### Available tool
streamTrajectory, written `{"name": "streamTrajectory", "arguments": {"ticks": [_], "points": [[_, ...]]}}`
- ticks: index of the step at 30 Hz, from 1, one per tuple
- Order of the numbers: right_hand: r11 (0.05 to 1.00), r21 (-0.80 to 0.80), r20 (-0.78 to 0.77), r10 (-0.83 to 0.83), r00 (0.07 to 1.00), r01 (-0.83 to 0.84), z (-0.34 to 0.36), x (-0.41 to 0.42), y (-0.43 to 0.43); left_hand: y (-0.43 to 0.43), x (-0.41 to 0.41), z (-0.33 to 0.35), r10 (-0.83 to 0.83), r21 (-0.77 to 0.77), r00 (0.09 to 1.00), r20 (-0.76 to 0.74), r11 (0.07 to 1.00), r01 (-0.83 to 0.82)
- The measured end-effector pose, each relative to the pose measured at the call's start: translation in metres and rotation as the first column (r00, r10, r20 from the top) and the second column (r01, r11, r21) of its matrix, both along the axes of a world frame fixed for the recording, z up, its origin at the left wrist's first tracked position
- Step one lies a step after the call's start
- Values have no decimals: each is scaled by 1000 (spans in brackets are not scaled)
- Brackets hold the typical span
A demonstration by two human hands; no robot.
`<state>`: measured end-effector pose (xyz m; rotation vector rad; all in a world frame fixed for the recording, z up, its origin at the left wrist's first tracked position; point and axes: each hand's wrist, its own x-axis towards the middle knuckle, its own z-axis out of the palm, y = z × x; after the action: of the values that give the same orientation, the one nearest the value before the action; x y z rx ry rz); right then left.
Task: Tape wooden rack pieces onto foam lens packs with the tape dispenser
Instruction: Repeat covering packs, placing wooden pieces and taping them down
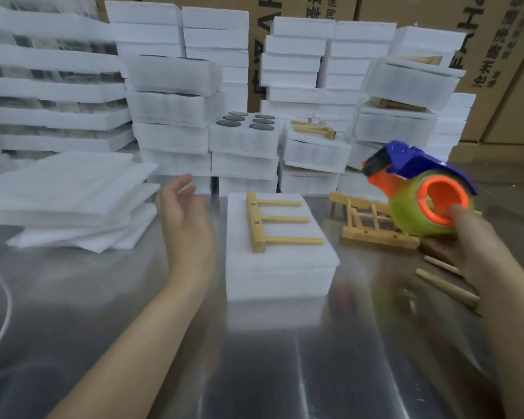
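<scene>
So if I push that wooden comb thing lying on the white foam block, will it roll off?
Probably not: the wooden rack piece lies flat, and its crossbar should stop rolling. It looks stiff and light. No tape shows on it, so it may slide across the foam pack.

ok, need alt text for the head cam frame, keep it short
A person's right hand holds a blue-and-orange tape dispenser to the right of a white foam pack with a wooden rack piece lying on top; the open left hand hovers at the pack's left. Stacked foam packs and cardboard boxes fill the background.
</scene>
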<state>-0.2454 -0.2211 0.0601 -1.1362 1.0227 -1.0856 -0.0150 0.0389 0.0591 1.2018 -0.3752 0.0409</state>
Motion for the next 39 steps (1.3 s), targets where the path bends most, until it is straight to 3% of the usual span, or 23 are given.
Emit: {"name": "streamTrajectory", "arguments": {"ticks": [2, 4, 6, 10, 16, 19, 24, 29, 34, 39], "points": [[986, -40, 171, 163, 972, -159, 14, 4, 16, 2, -9, 8, -135, -68, 989, 68, 988, 139], [949, -101, 209, 314, 926, -299, 20, 10, 32, 4, -19, 13, -335, -79, 942, 32, 938, 336], [914, -161, 182, 398, 899, -372, 22, 18, 46, 3, -27, 15, -454, -9, 890, 33, 891, 455], [829, -330, 94, 504, 858, -451, 18, 30, 63, 2, -37, 15, -535, 86, 840, 89, 844, 529], [663, -562, -10, 593, 805, -495, 16, 38, 76, 6, -40, 23, -726, 120, 685, -64, 676, 727], [571, -615, -103, 627, 772, -545, 16, 36, 83, 9, -40, 27, -738, 94, 675, 1, 672, 735], [562, -612, -120, 630, 768, -557, 12, 36, 86, 13, -36, 29, -718, 101, 684, 132, 696, 711], [570, -603, -112, 632, 767, -558, 14, 37, 85, 13, -31, 28, -679, 113, 725, 115, 734, 670], [535, -606, -210, 606, 767, -589, 9, 42, 83, 18, -27, 35, -712, 28, 691, 122, 699, 715], [534, -621, -227, 577, 784, -573, 13, 44, 72, 19, -27, 39, -629, -36, 775, 65, 775, 631]]}}
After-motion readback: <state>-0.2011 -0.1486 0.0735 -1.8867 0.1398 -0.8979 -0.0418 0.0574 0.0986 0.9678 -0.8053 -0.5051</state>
